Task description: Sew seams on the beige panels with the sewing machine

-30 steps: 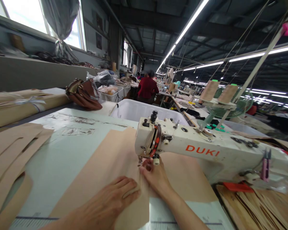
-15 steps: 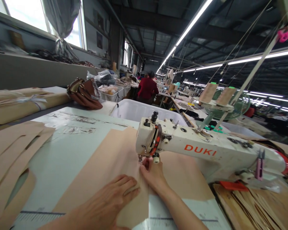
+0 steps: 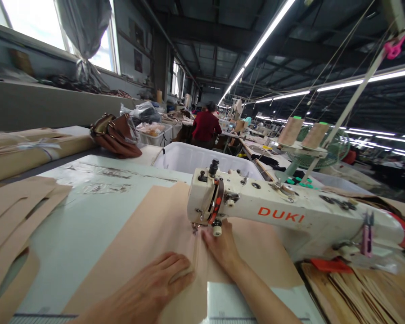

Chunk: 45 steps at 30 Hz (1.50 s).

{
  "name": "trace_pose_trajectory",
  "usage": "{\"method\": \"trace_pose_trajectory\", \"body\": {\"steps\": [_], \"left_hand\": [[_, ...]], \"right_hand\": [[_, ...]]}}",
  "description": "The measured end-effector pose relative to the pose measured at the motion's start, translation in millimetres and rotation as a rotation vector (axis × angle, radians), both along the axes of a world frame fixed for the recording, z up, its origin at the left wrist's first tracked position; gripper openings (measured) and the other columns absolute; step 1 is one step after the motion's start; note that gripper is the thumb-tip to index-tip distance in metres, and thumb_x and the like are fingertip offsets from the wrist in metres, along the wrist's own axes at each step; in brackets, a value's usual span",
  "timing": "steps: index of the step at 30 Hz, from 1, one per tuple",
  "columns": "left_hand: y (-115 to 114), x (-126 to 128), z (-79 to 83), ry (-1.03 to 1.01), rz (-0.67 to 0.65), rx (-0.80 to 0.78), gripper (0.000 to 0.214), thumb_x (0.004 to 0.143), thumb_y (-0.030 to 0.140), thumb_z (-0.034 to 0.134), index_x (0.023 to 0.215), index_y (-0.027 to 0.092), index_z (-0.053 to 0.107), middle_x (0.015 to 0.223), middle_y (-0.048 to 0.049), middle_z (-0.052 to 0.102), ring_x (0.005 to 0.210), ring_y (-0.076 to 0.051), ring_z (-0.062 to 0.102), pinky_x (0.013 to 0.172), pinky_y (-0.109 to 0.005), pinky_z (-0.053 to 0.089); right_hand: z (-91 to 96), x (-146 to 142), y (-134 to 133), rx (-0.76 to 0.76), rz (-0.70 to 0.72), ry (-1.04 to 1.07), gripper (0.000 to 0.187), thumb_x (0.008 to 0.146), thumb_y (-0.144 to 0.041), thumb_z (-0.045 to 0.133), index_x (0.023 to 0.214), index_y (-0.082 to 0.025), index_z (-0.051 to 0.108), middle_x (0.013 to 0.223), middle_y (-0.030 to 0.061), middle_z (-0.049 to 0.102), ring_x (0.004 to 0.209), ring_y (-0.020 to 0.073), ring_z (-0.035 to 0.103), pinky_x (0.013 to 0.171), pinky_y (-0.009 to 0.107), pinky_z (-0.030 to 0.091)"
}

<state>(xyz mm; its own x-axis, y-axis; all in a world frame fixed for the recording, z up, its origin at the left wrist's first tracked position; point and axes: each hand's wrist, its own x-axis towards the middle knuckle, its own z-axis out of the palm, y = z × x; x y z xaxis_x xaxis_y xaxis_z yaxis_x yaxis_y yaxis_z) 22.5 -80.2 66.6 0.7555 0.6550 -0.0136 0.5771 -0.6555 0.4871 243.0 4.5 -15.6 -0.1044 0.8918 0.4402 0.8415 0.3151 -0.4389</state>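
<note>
Well, the left hand [image 3: 162, 281] lies flat, palm down, on the tan panel [image 3: 135, 238]; the right hand [image 3: 222, 244] is bent beside the presser foot [image 3: 195, 229], its grip unclear to me. Above it stretches the sewing machine [image 3: 246, 204]; beyond both, a white bin [image 3: 205, 156].

Reckoned from the sewing machine's [image 3: 243, 200] presser foot [image 3: 195, 229], the left hand [image 3: 158, 276] lies between 7 and 8 o'clock, palm down on a beige panel [image 3: 145, 227] spread over the table [image 3: 77, 220]. The right hand [image 3: 222, 245] is at 4 o'clock, just beside the foot. Slit beige pieces [image 3: 7, 227] lie at 9 o'clock, a brown bag [image 3: 120, 140] at 10, a white tub [image 3: 209, 158] at 12 with a person [image 3: 205, 126] in dark red beyond it, two thread cones [image 3: 290, 131] near 2, and pink-handled snips [image 3: 367, 239] at 3.
</note>
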Motion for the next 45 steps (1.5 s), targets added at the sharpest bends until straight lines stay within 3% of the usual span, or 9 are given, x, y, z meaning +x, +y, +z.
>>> {"method": "trace_pose_trajectory", "body": {"steps": [4, 7, 11, 16, 21, 25, 29, 35, 45], "left_hand": [[6.9, -3.0, -4.1, -0.014, -0.017, 0.008, 0.061, 0.077, 0.036, 0.077, 0.135, 0.027, 0.06, 0.14, -0.0064, 0.058, 0.127, -0.031, 0.052, 0.11, -0.04, 0.04], [15.8, -7.0, -7.4, -0.012, -0.018, -0.01, 0.069, 0.077, 0.045, 0.079, 0.139, 0.027, 0.056, 0.144, -0.0079, 0.054, 0.132, -0.032, 0.049, 0.113, -0.042, 0.037], [31.0, -12.7, -19.4, 0.05, -0.036, -0.04, 0.076, 0.08, 0.057, 0.073, 0.146, 0.027, 0.048, 0.152, -0.0095, 0.043, 0.139, -0.035, 0.04, 0.117, -0.048, 0.032], [51.1, -19.6, -45.2, 0.02, -0.067, -0.003, 0.088, 0.076, 0.068, 0.071, 0.15, 0.031, 0.039, 0.156, -0.0079, 0.036, 0.142, -0.038, 0.035, 0.117, -0.052, 0.03], [62.1, -16.3, -50.3, 0.092, -0.087, 0.046, 0.091, 0.081, 0.069, 0.064, 0.155, 0.029, 0.029, 0.16, -0.0074, 0.028, 0.144, -0.037, 0.03, 0.118, -0.054, 0.027], [62.1, -14.6, -52.2, 0.062, -0.106, 0.066, 0.09, 0.081, 0.059, 0.069, 0.155, 0.025, 0.031, 0.157, -0.0099, 0.034, 0.142, -0.038, 0.034, 0.118, -0.053, 0.029], [62.9, -16.9, -56.3, 0.011, -0.109, 0.091, 0.085, 0.083, 0.062, 0.066, 0.153, 0.026, 0.036, 0.154, -0.0101, 0.04, 0.14, -0.039, 0.037, 0.118, -0.054, 0.03], [70.7, -10.3, -46.5, 0.06, -0.091, 0.131, 0.083, 0.082, 0.063, 0.064, 0.15, 0.021, 0.041, 0.15, -0.0124, 0.046, 0.137, -0.037, 0.041, 0.115, -0.051, 0.034], [80.5, -8.5, -54.1, -0.055, -0.096, 0.133, 0.087, 0.081, 0.067, 0.065, 0.152, 0.028, 0.036, 0.145, -0.0099, 0.048, 0.133, -0.035, 0.043, 0.111, -0.048, 0.039]], "right_hand": [[-2.5, 3.4, -22.3, 0.015, 0.124, -0.025, 0.018, 0.085, -0.016, 0.065, 0.1, -0.026, 0.07, 0.106, 0.0045, 0.067, 0.108, 0.0255, 0.055, 0.099, 0.042, 0.039], [-5.5, 5.0, -23.5, 0.077, 0.187, -0.035, 0.026, 0.087, -0.01, 0.059, 0.102, -0.027, 0.07, 0.106, 0.0028, 0.068, 0.106, 0.024, 0.055, 0.099, 0.043, 0.035], [-2.7, 7.3, -18.4, 0.101, 0.21, -0.04, 0.036, 0.085, -0.006, 0.057, 0.108, -0.029, 0.07, 0.103, 0.0023, 0.067, 0.103, 0.0234, 0.055, 0.099, 0.043, 0.033], [7.2, 7.8, -22.2, 0.111, 0.176, -0.055, 0.021, 0.088, -0.009, 0.055, 0.089, -0.023, 0.071, 0.097, 0.0053, 0.066, 0.096, 0.0234, 0.055, 0.094, 0.041, 0.037], [9.0, 5.8, -23.5, 0.107, 0.192, -0.024, 0.029, 0.087, -0.008, 0.054, 0.097, -0.027, 0.073, 0.096, 0.004, 0.066, 0.096, 0.0232, 0.055, 0.093, 0.039, 0.039], [6.6, 5.4, -22.6, 0.115, 0.211, 0.009, 0.03, 0.086, -0.009, 0.053, 0.098, -0.027, 0.074, 0.097, 0.0047, 0.067, 0.097, 0.0231, 0.055, 0.093, 0.04, 0.039], [4.8, 4.9, -22.6, 0.142, 0.209, 0.011, 0.029, 0.085, -0.008, 0.053, 0.097, -0.026, 0.073, 0.096, 0.0047, 0.067, 0.095, 0.0228, 0.055, 0.091, 0.039, 0.039], [5.8, 2.9, -21.5, 0.114, 0.175, -0.014, 0.023, 0.09, -0.012, 0.051, 0.08, -0.021, 0.07, 0.091, 0.006, 0.066, 0.092, 0.0228, 0.055, 0.091, 0.041, 0.04], [4.6, 5.3, -22.3, 0.069, 0.165, -0.066, 0.022, 0.091, -0.015, 0.051, 0.087, -0.024, 0.071, 0.099, 0.0054, 0.067, 0.094, 0.0217, 0.057, 0.091, 0.037, 0.041]]}}
